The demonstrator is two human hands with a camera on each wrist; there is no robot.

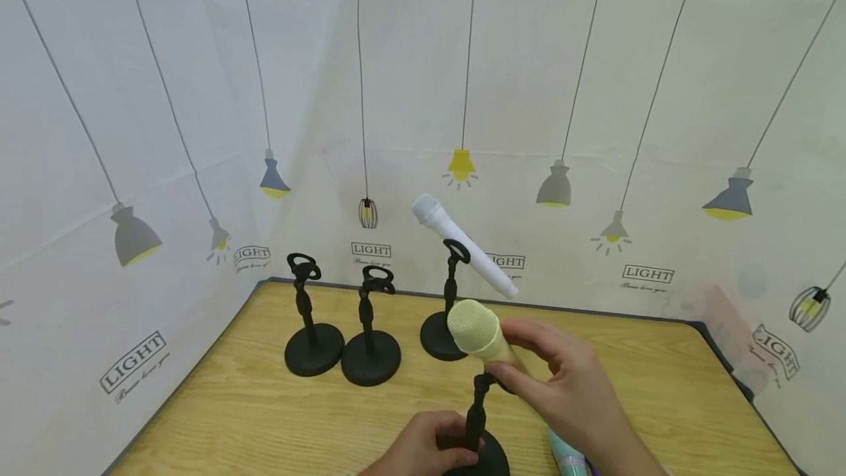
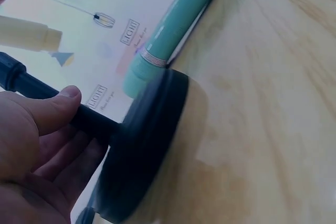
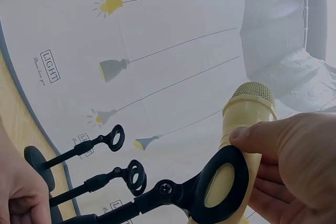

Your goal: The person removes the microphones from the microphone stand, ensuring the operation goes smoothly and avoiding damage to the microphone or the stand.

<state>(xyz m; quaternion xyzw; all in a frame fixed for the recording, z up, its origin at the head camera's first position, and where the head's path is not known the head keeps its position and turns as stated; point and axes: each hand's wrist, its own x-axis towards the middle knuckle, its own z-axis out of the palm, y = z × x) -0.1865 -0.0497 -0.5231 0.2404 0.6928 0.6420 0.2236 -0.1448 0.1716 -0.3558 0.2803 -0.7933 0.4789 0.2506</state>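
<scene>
My right hand point(image 1: 575, 384) holds a pale yellow microphone point(image 1: 474, 329) by its body, thumb on one side and fingers on the other, mesh head tilted up. Below it stands a black microphone stand point(image 1: 476, 417), whose pole my left hand point(image 1: 426, 445) grips just above the round base point(image 2: 144, 156). In the right wrist view, the stand's ring-shaped clip point(image 3: 242, 174) overlaps the yellow body, which shows through its opening. Whether the body sits inside the clip I cannot tell. The left wrist view shows thumb and fingers around the pole.
A white microphone point(image 1: 472, 248) leans tilted in the clip of a stand point(image 1: 441, 336) farther back. Two more black stands point(image 1: 313, 351) with bare clips are at the left. A teal microphone point(image 1: 565, 454) lies by my right forearm. Lamp-printed cloth point(image 1: 410, 94) borders the wooden table point(image 1: 225, 395).
</scene>
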